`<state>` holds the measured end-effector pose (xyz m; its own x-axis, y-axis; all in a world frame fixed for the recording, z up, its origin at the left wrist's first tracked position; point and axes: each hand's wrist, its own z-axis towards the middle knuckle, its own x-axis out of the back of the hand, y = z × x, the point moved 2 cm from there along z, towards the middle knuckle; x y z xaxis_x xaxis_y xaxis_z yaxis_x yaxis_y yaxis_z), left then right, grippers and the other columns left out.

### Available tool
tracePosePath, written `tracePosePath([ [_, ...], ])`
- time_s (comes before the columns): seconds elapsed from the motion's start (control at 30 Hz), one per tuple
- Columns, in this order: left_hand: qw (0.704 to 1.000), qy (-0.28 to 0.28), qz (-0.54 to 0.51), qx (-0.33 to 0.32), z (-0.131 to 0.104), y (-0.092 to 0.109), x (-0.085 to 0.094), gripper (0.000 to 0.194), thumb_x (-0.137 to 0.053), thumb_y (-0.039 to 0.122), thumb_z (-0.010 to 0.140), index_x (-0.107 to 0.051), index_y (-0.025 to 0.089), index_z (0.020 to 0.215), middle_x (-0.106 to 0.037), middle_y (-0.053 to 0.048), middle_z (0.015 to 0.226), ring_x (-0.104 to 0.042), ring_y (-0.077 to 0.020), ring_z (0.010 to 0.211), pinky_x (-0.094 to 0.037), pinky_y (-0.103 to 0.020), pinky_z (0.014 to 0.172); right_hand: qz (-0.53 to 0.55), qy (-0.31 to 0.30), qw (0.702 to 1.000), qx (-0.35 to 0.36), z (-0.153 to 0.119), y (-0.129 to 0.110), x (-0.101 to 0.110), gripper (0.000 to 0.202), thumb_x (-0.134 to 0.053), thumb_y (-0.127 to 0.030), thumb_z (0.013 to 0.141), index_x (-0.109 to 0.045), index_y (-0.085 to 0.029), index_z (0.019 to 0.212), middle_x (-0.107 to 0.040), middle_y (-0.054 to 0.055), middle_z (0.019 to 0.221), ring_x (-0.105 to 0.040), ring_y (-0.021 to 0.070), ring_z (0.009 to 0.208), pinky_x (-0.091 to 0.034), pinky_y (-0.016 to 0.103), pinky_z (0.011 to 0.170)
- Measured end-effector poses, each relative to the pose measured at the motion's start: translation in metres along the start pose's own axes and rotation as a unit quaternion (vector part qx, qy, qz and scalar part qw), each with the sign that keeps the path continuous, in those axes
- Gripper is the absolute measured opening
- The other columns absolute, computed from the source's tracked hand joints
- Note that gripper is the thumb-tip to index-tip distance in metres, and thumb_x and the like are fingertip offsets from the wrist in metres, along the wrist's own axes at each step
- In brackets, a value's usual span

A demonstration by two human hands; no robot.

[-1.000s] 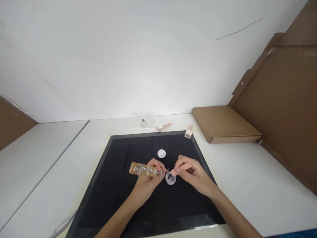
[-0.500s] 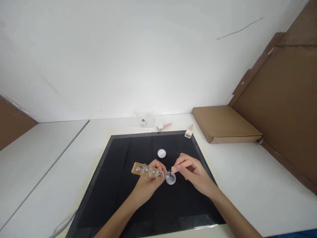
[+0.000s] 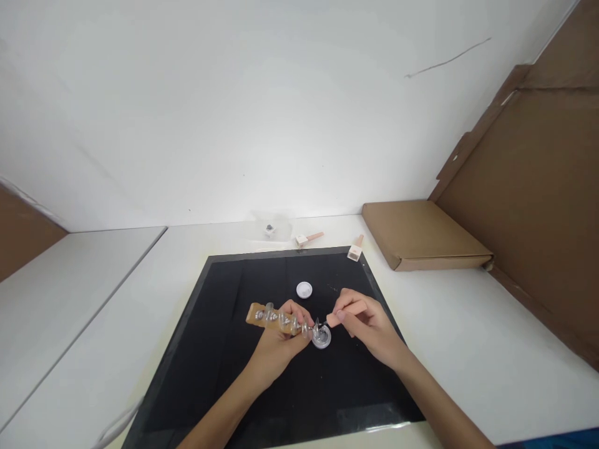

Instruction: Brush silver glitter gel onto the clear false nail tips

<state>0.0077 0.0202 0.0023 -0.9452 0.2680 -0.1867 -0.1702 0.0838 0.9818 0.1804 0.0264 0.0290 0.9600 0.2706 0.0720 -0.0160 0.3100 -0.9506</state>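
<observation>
Right hand (image 3: 372, 327) pinches the peach handle (image 3: 347, 313), slanting leftward toward the jar (image 3: 321, 346) — left hand (image 3: 276, 351), nearer it, grips the tan strip (image 3: 253, 313).

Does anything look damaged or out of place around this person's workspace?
Nothing dramatic. The white wall carries a long thin line, perhaps a crack, on otherwise pale paint. The cardboard panel has an uneven, possibly torn edge. Faint specks mark the black mat just beyond the right hand.
</observation>
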Motion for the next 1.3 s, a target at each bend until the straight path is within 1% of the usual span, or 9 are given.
tracePosePath([
  [0.1,1.0,0.0,0.006,0.01,0.0009,0.0016,-0.0011,0.03,-0.073,0.026,0.068,-0.043,0.019,0.068,-0.054,0.001,0.074,-0.046,-0.0121,0.066,-0.036,-0.026,0.062,-0.029,-0.04,0.999,-0.008,-0.0005,-0.003,-0.001,0.024,-0.058,-0.029,0.087,-0.064,-0.018,0.067,-0.058,0.002,0.067,-0.05,0.013,0.058,-0.034,0.024,0.049],
  [0.2,1.0,-0.005,0.015,0.01,0.0015,0.0007,-0.0019,0.029,-0.071,0.025,0.069,-0.043,0.019,0.067,-0.054,0.001,0.074,-0.046,-0.0124,0.066,-0.036,-0.026,0.062,-0.063,-0.059,0.996,-0.001,-0.0004,-0.0041,-0.0019,0.02,-0.057,-0.022,0.087,-0.063,-0.018,0.068,-0.059,0.002,0.068,-0.05,0.0135,0.06,-0.035,0.024,0.051],
  [0.37,0.999,-0.017,0.042,-0.007,0.0008,-0.0005,-0.0029,0.025,-0.067,0.021,0.073,-0.042,0.019,0.066,-0.054,0.001,0.074,-0.047,-0.0128,0.067,-0.037,-0.026,0.063,-0.109,-0.053,0.993,0.01,-0.0002,-0.0015,-0.0025,0.02,-0.055,-0.02,0.088,-0.062,-0.019,0.069,-0.059,0.002,0.072,-0.051,0.0145,0.063,-0.038,0.026,0.055],
  [0.6,0.999,-0.015,0.047,-0.001,0.0002,-0.0003,-0.0038,0.026,-0.066,0.021,0.072,-0.041,0.02,0.066,-0.053,0.0,0.074,-0.046,-0.0123,0.066,-0.036,-0.025,0.06,-0.122,-0.047,0.991,0.036,-0.0015,0.0004,-0.0034,0.022,-0.052,-0.02,0.09,-0.062,-0.02,0.071,-0.062,0.003,0.076,-0.054,0.016,0.068,-0.041,0.029,0.061],
  [0.7,0.998,-0.01,0.053,-0.009,0.0005,-0.0015,-0.0036,0.025,-0.065,0.019,0.072,-0.041,0.019,0.065,-0.053,0.0,0.073,-0.045,-0.0117,0.065,-0.035,-0.025,0.06,-0.124,-0.039,0.99,0.046,-0.0012,-0.0019,-0.0038,0.023,-0.051,-0.02,0.091,-0.062,-0.02,0.07,-0.063,0.003,0.077,-0.053,0.016,0.069,-0.041,0.029,0.063],
  [0.83,0.998,-0.002,0.06,-0.014,0.0002,-0.0017,-0.0029,0.023,-0.064,0.017,0.072,-0.042,0.019,0.065,-0.053,0.001,0.072,-0.046,-0.0116,0.065,-0.035,-0.024,0.06,-0.131,-0.026,0.991,0.032,0.0,-0.0034,-0.0033,0.022,-0.051,-0.02,0.091,-0.063,-0.019,0.073,-0.062,0.003,0.076,-0.052,0.0162,0.07,-0.041,0.029,0.064],
  [0.97,0.996,0.024,0.078,-0.021,0.0009,0.0006,-0.0009,0.022,-0.063,0.018,0.071,-0.042,0.02,0.064,-0.053,0.001,0.073,-0.045,-0.0114,0.064,-0.034,-0.024,0.058,-0.12,-0.004,0.992,0.046,0.0004,-0.0031,-0.0011,0.021,-0.05,-0.02,0.092,-0.063,-0.02,0.074,-0.061,0.004,0.076,-0.052,0.0167,0.071,-0.041,0.028,0.062],
  [1.13,0.995,0.053,0.085,-0.027,0.003,0.0042,0.0001,0.022,-0.062,0.019,0.07,-0.042,0.02,0.064,-0.053,0.001,0.073,-0.047,-0.012,0.066,-0.037,-0.024,0.06,-0.118,-0.048,0.991,0.046,-0.0003,-0.004,-0.0024,0.019,-0.053,-0.018,0.089,-0.061,-0.018,0.072,-0.059,0.003,0.071,-0.051,0.0144,0.063,-0.039,0.027,0.058],
  [1.3,0.993,0.059,0.098,-0.035,0.003,0.0041,-0.0013,0.021,-0.062,0.019,0.07,-0.042,0.019,0.063,-0.053,0.001,0.071,-0.047,-0.0115,0.063,-0.037,-0.024,0.058,-0.136,-0.078,0.987,0.035,-0.0008,-0.0038,-0.0044,0.017,-0.053,-0.017,0.088,-0.062,-0.018,0.074,-0.058,0.003,0.072,-0.051,0.0144,0.064,-0.038,0.026,0.057],
])
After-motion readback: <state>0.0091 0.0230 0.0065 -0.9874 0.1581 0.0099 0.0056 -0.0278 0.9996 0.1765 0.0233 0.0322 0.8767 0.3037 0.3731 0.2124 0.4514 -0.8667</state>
